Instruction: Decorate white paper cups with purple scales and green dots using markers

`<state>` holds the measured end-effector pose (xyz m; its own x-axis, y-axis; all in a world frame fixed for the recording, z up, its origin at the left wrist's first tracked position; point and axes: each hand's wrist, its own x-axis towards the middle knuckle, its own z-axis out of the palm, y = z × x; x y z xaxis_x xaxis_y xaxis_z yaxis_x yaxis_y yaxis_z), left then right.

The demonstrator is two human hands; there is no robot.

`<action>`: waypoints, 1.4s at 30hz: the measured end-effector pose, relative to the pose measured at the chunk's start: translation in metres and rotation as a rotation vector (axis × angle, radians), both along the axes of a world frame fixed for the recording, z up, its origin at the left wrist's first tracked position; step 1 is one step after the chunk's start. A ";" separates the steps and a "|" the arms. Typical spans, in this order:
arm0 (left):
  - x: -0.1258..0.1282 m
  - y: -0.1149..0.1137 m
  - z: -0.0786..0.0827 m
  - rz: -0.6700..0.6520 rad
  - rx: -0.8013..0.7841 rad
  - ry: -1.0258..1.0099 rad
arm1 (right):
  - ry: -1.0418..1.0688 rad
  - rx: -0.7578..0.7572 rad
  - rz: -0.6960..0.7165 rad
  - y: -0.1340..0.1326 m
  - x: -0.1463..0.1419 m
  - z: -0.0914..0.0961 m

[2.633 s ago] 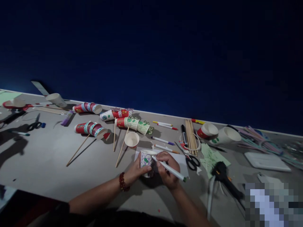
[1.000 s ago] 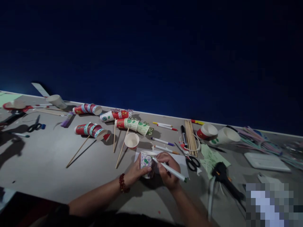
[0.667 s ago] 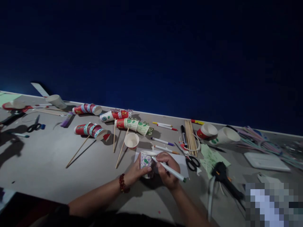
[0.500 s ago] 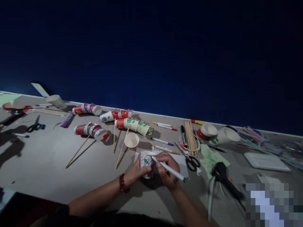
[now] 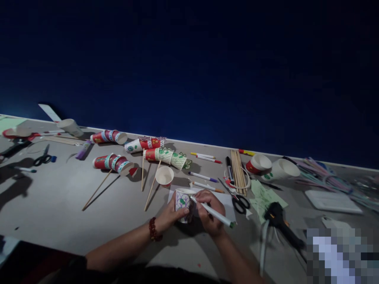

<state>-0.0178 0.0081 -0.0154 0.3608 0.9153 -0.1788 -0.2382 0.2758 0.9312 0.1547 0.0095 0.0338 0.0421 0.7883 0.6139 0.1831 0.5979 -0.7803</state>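
My left hand (image 5: 170, 216) is wrapped round a white paper cup (image 5: 181, 200) with purple lines and green patches, holding it upright on a white sheet (image 5: 227, 201). A red bead bracelet (image 5: 153, 228) circles that wrist. My right hand (image 5: 209, 213) pinches a white marker with a green cap (image 5: 214, 213), its tip resting against the cup's side.
On the grey table (image 5: 59, 201) lie decorated red cups on wooden sticks (image 5: 114, 161), a plain cup (image 5: 164, 175), several markers (image 5: 204, 176), a bundle of skewers (image 5: 238, 169), black scissors (image 5: 241, 202), a glue gun (image 5: 280, 221), green paper (image 5: 265, 197) and more cups (image 5: 260, 163).
Almost nothing differs; the marker tip shifts very slightly on the cup while both hands stay in place.
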 end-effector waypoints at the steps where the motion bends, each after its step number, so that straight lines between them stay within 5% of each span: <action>1: 0.000 0.000 0.000 0.002 -0.002 0.004 | 0.006 0.003 0.005 0.000 0.000 0.000; 42: -0.001 0.000 -0.003 -0.026 0.008 -0.027 | 0.068 0.006 -0.037 0.001 -0.002 -0.003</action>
<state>-0.0183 0.0085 -0.0179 0.3890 0.9070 -0.1613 -0.2566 0.2748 0.9266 0.1531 0.0101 0.0310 0.1126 0.7819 0.6132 0.1522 0.5962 -0.7883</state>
